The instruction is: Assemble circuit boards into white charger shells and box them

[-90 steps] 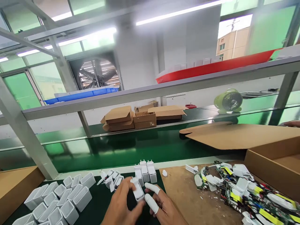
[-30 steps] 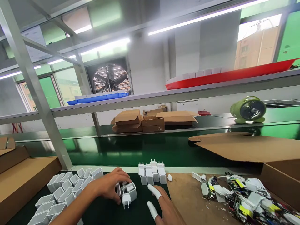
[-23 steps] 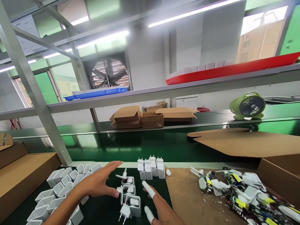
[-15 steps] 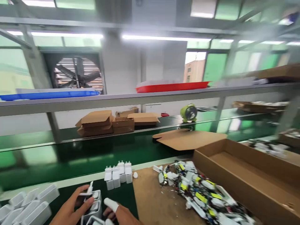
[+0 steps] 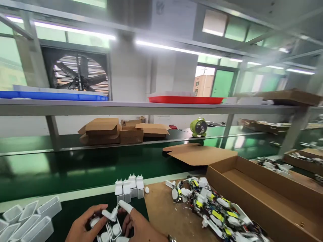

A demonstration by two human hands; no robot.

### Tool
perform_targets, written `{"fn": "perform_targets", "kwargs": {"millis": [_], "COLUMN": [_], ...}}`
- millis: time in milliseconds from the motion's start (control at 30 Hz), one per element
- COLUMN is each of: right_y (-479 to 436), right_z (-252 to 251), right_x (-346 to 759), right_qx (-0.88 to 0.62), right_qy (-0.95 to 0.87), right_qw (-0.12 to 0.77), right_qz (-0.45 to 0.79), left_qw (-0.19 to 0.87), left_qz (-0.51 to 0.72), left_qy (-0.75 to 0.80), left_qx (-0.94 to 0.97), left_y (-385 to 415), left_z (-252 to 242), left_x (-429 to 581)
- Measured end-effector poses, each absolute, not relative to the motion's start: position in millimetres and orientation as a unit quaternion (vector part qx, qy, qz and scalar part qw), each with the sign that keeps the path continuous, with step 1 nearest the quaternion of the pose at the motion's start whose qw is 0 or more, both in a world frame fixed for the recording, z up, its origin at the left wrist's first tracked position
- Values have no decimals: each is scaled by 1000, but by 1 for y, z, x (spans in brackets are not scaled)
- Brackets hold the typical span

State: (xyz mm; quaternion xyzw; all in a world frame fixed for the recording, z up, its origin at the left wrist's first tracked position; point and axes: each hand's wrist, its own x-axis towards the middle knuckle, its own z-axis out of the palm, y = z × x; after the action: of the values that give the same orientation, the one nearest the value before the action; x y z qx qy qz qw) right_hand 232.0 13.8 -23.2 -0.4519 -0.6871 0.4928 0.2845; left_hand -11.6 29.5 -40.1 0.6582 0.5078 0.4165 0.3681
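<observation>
At the bottom edge of the head view, my left hand [image 5: 82, 226] curls around a small cluster of white charger housings [image 5: 109, 230] lying on the green mat. My right hand [image 5: 137, 226], with white finger cots on two fingers, pinches a white plug piece [image 5: 110, 214] just above the cluster. A group of finished white chargers [image 5: 129, 188] stands upright just beyond my hands. Empty white shells [image 5: 27, 220] lie in rows at the lower left.
A heap of circuit boards and white parts [image 5: 209, 206] lies on the brown board to my right, beside a large open cardboard box [image 5: 264, 188]. A green conveyor belt [image 5: 75, 164] runs behind, with cardboard boxes [image 5: 111, 129], a green fan [image 5: 198, 127] and shelf trays beyond.
The camera has swung to the right. My left hand went from reaching over the housings to gripping them, and my right hand came in and pinched the plug piece.
</observation>
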Motion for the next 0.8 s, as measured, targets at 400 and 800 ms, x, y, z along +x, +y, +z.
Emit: {"fn": "perform_targets", "kwargs": {"millis": [400,800], "right_y": [44,38], "right_z": [-24,-36], "right_x": [199,200], "right_qx": [-405,-412], "right_qy": [-720,-749], "right_qw": [312,311], "right_qz": [470,415], "left_qw": [155,252], "left_qz": [354,352], "left_qy": [447,444], "left_qx": [807,784], "left_y": [17,19], "left_z": [-7,-6], "left_x": [-14,-11]}}
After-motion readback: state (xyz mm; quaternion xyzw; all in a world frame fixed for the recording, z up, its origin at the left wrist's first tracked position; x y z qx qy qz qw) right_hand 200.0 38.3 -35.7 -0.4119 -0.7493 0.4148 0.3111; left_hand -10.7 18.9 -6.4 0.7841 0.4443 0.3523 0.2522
